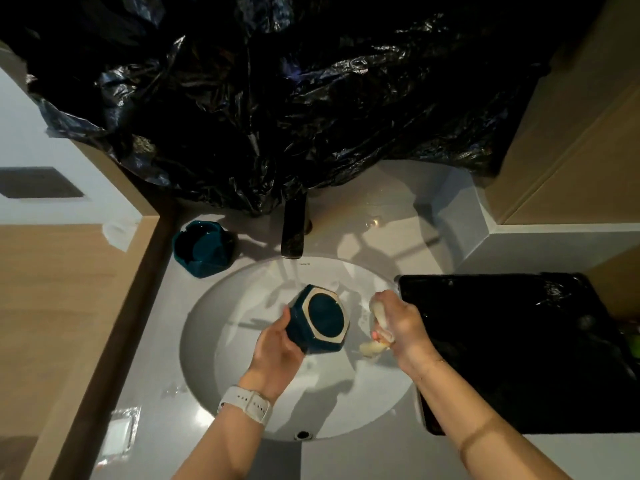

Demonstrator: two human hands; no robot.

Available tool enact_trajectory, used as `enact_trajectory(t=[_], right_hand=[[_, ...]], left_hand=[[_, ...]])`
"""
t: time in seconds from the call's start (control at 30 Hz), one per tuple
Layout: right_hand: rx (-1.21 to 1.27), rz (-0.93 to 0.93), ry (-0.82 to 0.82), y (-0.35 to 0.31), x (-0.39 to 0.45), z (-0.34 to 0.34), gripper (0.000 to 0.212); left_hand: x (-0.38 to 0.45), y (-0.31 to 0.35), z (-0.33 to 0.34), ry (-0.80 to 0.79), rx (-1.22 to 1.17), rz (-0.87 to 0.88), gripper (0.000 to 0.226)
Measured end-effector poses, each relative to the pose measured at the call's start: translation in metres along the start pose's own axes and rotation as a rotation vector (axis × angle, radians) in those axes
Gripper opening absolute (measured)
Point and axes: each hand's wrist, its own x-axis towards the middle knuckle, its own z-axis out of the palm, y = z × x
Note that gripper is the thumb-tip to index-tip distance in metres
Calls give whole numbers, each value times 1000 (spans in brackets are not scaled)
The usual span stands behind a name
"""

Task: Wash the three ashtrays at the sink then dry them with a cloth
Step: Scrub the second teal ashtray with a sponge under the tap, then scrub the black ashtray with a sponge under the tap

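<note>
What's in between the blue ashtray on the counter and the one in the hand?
In the head view, only bare counter and the white sink rim lie between the counter ashtray and the ashtray the left hand holds.

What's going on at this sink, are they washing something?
Yes. A person stands over the white sink. The left hand holds a dark teal ashtray above the basin, its underside turned up toward the camera. The right hand grips a bunched pale cloth or sponge just beside it. A second teal ashtray sits upright on the counter left of the tap. A third is not in view.
</note>
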Motion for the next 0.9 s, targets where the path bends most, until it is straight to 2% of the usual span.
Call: enact_trajectory(t=[0.1, 0.2, 0.3, 0.37, 0.43, 0.47, 0.53, 0.6, 0.7, 0.77, 0.9], right_hand=[[-23, -58, 34, -7, -6, -4, 37], [-34, -78, 73, -13, -13, -14, 40], [71, -46, 39, -14, -16, -31, 42], [180, -16, -2, -16, -16, -43, 36], [255, -10, -22, -20, -15, -56, 38], [272, -17, -28, -21, -13, -61, 40], [287, -19, -35, -23, -12, -69, 43], [314, 29, -20, -22, -10, -72, 45], [357, 115, -11, -21, -6, -70, 50], [358, 144, -22, -21, -4, -67, 54], [383, 146, -91, -21, -2, -66, 64]], left_hand=[[1, -2, 7, -88, 117, 86, 37], [4, 0, 27, -81, 448, 265, 25], [16, -2, 59, -70, 1012, 565, 31], [26, -5, 81, -46, 1305, 845, 30], [47, -8, 93, 43, 1562, 1127, 39], [56, -8, 99, 56, 1704, 1210, 40], [76, -4, 112, 83, 1875, 1288, 25], [89, -1, 123, 91, 1953, 1265, 19], [103, 0, 132, 142, 2062, 977, 26], [113, 0, 132, 206, 2106, 858, 28], [128, 1, 124, 206, 2073, 846, 23]])
